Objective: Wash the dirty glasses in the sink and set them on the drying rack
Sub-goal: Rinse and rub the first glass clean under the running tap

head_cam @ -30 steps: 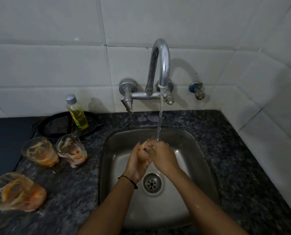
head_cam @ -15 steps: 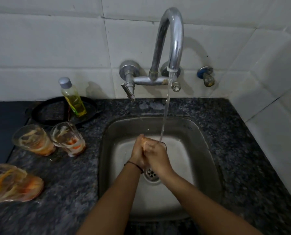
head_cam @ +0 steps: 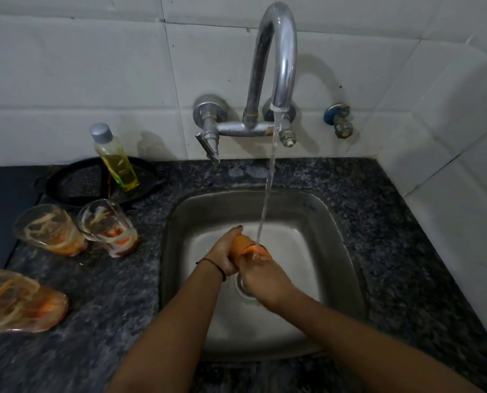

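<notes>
Over the steel sink (head_cam: 333, 228) both my hands grip one dirty glass (head_cam: 246, 245) smeared orange. My left hand (head_cam: 224, 255) wraps its left side; my right hand (head_cam: 260, 275) holds it from below and the right. The running stream from the tap (head_cam: 279, 52) lands on the glass's rim. Three more dirty glasses stand or lie on the counter at left: one upright (head_cam: 107, 225), one tilted (head_cam: 48, 231), one lying on its side (head_cam: 15, 302). No drying rack is in view.
A bottle of yellow liquid (head_cam: 115, 160) stands on a black pan (head_cam: 75, 182) behind the glasses. A dark stove surface (head_cam: 4, 199) lies at far left. Speckled granite counter (head_cam: 406, 251) surrounds the sink; white tiled walls close the back and right.
My hands have shifted so the orange-stained glass now shows between them under the stream. The view has come slightly closer to the sink.
</notes>
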